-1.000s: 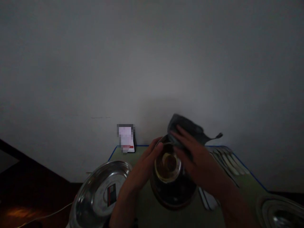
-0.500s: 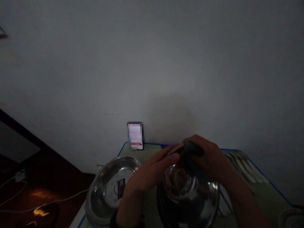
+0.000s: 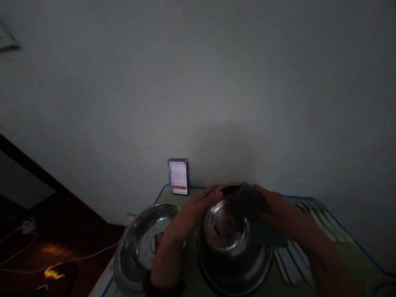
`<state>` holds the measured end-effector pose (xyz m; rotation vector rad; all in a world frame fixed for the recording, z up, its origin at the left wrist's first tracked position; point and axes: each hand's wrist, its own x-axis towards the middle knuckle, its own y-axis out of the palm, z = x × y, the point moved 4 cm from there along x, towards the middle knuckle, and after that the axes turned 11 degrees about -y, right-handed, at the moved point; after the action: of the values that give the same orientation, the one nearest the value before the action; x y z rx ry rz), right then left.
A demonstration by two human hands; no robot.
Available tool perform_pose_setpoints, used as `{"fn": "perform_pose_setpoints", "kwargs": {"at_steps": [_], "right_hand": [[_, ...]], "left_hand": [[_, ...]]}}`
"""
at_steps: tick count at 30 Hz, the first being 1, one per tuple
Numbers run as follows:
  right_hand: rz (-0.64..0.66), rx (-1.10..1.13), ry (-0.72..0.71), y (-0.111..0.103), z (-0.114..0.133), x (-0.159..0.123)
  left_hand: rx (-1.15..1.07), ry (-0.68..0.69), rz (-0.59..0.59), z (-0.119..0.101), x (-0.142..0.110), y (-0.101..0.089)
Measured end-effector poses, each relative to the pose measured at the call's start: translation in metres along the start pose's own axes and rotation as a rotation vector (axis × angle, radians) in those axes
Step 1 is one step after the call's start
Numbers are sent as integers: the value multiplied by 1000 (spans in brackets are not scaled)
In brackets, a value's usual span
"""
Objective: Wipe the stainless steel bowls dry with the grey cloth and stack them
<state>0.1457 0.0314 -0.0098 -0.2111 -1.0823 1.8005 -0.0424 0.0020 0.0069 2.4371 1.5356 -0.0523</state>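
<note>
A shiny steel bowl (image 3: 235,268) with a round yellow and red label tilts above the table in front of me. My left hand (image 3: 199,212) grips its left upper rim, the thumb lying over the edge toward the label. On the other side, my right hand (image 3: 274,206) presses a dark grey cloth (image 3: 255,214) to the bowl's upper right rim. The fingers of both hands are partly hidden behind the rim and the cloth. To the left, a wide steel basin (image 3: 139,243) rests on the table, partly covered by my left forearm.
A lit phone (image 3: 178,177) leans on the wall at the table's back edge. Several white-handled utensils (image 3: 328,222) lie at the right, more pale handles (image 3: 292,264) nearer. A white cable (image 3: 77,260) runs across the dark floor at left.
The bowl and my left hand have shifted slightly left. My right hand's cloth has slid outward along the bowl's right side, and more of it shows. The view has turned slightly.
</note>
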Motion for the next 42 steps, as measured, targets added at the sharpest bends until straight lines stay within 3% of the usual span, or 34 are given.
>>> {"fn": "perform_pose_setpoints", "kwargs": {"at_steps": [6,12,16,19,24,26,29,33,35,38,42], "right_hand": [[-148,-228,169,-8,2,7],[-373,-242,179,-5,6,12],[-609,-81,218,-12,6,11],[-687,-1,272,-8,2,13],[-659,283,309,18,-6,25],[-609,398,304,25,-8,28],[-576,412,270,19,-13,26],[-538,187,181,-5,-15,17],[-502,57,138,-12,-13,15],[-559,-118,-8,-14,-3,14],[-684,-291,-136,-9,5,12]], "left_hand": [[119,8,-49,2,4,8],[-21,89,-50,-6,1,4],[-71,272,-242,-13,-5,-6],[-98,456,-405,-14,-7,-8],[-123,777,-668,-10,-4,3],[-126,832,-738,-9,-3,3],[-50,675,-720,-11,-4,-7],[198,204,-409,-14,-11,-12],[434,30,-359,-11,-17,-9],[673,27,-352,-11,-20,2],[804,99,-358,-14,-19,13]]}}
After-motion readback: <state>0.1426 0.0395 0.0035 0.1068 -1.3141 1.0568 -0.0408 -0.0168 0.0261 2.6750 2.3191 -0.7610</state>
